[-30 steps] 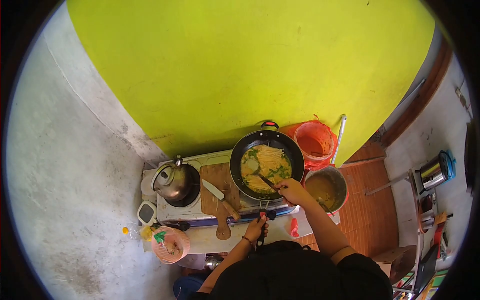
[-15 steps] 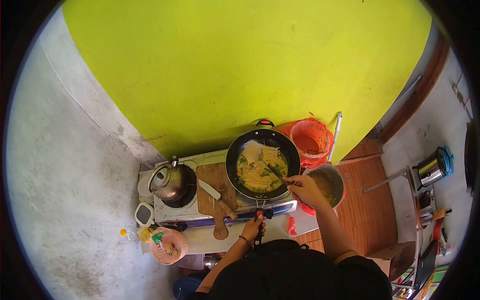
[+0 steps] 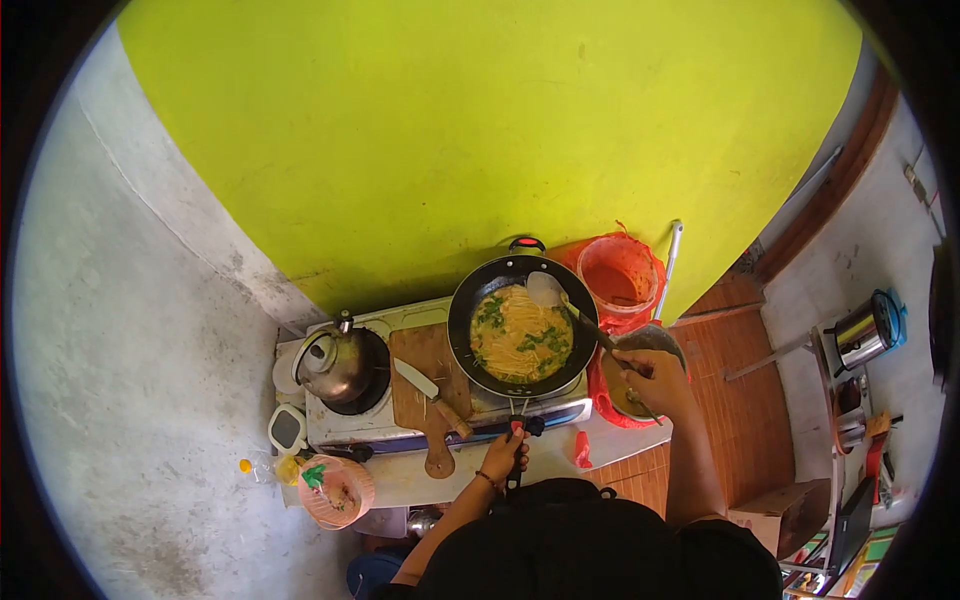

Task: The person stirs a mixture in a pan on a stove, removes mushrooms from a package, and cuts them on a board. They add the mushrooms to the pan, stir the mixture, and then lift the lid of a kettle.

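Note:
My left hand is closed around the handle of a black pan on the stove. Inside the pan lies a yellowish mix with pale strands and green pieces. My right hand grips the dark handle of a spatula, whose pale head is over the pan's upper right side. Below that hand stands a metal pot, partly hidden by my hand and the spatula handle.
Left of the pan, a knife lies on a wooden cutting board. A kettle sits on the left burner. A red-lined bucket stands behind the pot, and a pink basket is at the front left.
My right hand has moved right, bringing the spatula head from the food to the pan's upper right side. The strands and green pieces are arranged differently. My left hand stays on the handle.

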`<control>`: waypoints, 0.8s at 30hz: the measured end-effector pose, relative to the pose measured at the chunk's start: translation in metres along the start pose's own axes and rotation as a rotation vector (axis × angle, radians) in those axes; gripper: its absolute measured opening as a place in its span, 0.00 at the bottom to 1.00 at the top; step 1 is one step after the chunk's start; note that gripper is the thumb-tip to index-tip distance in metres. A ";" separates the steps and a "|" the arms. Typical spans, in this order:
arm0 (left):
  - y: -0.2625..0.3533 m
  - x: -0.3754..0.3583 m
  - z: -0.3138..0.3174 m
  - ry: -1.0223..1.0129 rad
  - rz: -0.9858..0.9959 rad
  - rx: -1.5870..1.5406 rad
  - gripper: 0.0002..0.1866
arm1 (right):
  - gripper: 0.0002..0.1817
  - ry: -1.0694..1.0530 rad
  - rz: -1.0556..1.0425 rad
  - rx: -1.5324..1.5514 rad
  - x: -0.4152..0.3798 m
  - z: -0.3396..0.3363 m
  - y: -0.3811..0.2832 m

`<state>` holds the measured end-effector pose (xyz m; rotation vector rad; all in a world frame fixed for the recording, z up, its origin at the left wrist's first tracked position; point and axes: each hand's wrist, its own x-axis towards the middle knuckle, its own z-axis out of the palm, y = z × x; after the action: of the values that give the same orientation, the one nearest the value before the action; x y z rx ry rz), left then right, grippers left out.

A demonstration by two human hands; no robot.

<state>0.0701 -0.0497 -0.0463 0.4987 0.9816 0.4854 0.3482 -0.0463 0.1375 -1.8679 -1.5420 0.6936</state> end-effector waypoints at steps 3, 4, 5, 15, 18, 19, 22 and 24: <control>0.001 0.000 0.001 0.008 -0.009 0.001 0.19 | 0.18 -0.182 0.231 0.372 0.002 0.006 -0.003; 0.002 0.000 0.001 0.011 -0.012 0.002 0.19 | 0.18 -0.221 0.182 0.376 0.004 0.011 0.002; 0.000 0.001 0.000 0.006 -0.013 -0.005 0.19 | 0.18 -0.261 0.132 0.380 0.008 0.022 0.011; -0.005 0.005 -0.003 0.000 0.010 0.000 0.20 | 0.18 -0.392 0.332 0.487 0.048 0.091 0.009; -0.003 0.003 -0.002 0.001 0.009 -0.010 0.20 | 0.17 -0.409 0.331 0.402 0.052 0.090 -0.005; -0.002 0.003 -0.002 0.000 0.007 -0.016 0.20 | 0.17 -0.419 0.331 0.392 0.053 0.091 -0.004; -0.003 0.003 -0.002 0.007 0.005 -0.010 0.20 | 0.18 -0.439 0.330 0.372 0.057 0.093 0.000; -0.002 0.003 -0.001 0.009 0.018 -0.001 0.20 | 0.18 -0.444 0.327 0.372 0.056 0.093 0.000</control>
<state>0.0706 -0.0499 -0.0501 0.5049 0.9861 0.5045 0.2906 0.0204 0.0739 -1.7645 -1.2424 1.5173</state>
